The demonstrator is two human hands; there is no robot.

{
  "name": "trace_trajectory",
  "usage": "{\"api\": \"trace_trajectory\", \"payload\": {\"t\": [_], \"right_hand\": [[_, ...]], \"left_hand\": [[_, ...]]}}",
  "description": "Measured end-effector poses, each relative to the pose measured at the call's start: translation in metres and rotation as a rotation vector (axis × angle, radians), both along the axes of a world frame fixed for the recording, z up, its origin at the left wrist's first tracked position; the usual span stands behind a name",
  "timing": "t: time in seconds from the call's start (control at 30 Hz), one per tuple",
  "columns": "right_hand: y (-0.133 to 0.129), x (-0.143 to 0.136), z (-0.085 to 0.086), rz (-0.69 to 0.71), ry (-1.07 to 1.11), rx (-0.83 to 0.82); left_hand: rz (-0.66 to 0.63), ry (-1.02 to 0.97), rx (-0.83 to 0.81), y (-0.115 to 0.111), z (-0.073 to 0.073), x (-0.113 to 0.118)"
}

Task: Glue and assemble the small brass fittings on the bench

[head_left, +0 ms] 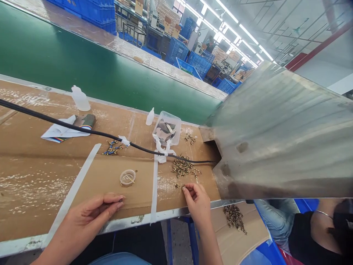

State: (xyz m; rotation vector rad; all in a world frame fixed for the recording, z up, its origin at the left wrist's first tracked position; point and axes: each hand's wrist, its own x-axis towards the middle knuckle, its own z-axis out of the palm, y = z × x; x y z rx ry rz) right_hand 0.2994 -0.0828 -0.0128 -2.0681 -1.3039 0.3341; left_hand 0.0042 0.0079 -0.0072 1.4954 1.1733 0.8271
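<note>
1. Hand state: the left hand (88,217) and the right hand (199,206) are apart. Thumb and index finger of each are pinched together; the left on what appears to be a tiny dark piece (121,200), the right on a small metal part (183,187). Fine detail of both is too small to tell.

2. Position of parts: the main pile of brass-coloured parts (182,166) lies just beyond the right hand, at the right of the bench. A few loose parts (177,186) lie beside the right fingertips.

3. Drop risk: both hands are close to the near metal edge (138,220). A piece slipping from a fingertip grip could roll over it and fall. Cause: small size and little grip area.

4. Scatter risk: the black cable (146,149) crosses the bench and passes over the main pile. If tugged or knocked, it could drag parts out of place.

5. Spill risk: the small round dish (127,178), holding thin pale pieces, stands just beyond the left hand. A sweep of the knuckles could tip it.

6. Mixing risk: the blue-and-brass parts (112,148) lie uncontained on the far side of the dish. Careless reaching could mingle them with others.

7. Contact risk: the metal housing (275,147) stands right of the main pile. A hasty reach rightward could strike its edge.
</note>
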Motion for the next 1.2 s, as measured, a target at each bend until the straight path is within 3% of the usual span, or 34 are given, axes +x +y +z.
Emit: {"api": "trace_trajectory", "payload": {"t": [0.27, 0.43, 0.63, 0.83, 1.03, 1.2], "right_hand": [[0.003, -0.006, 0.001, 0.029, 0.104, -0.003], [0.0, -0.013, 0.001, 0.001, 0.224, 0.054], [0.006, -0.055, 0.013, 0.105, 0.721, 0.126], [0.018, -0.097, 0.012, 0.262, 0.802, 0.117], [0.021, -0.115, 0.01, 0.21, 1.037, 0.034], [0.021, -0.119, 0.013, 0.206, 1.015, 0.041]], "left_hand": [[-0.034, 0.03, 0.027, -0.001, -0.005, -0.002], [-0.031, -0.026, -0.062, -0.004, -0.009, -0.004], [-0.065, -0.189, -0.204, -0.01, -0.015, -0.002], [-0.135, -0.235, -0.181, -0.015, -0.02, 0.001], [-0.163, -0.217, -0.149, -0.016, -0.01, 0.003], [-0.186, -0.168, -0.086, -0.015, -0.009, 0.001]]}}
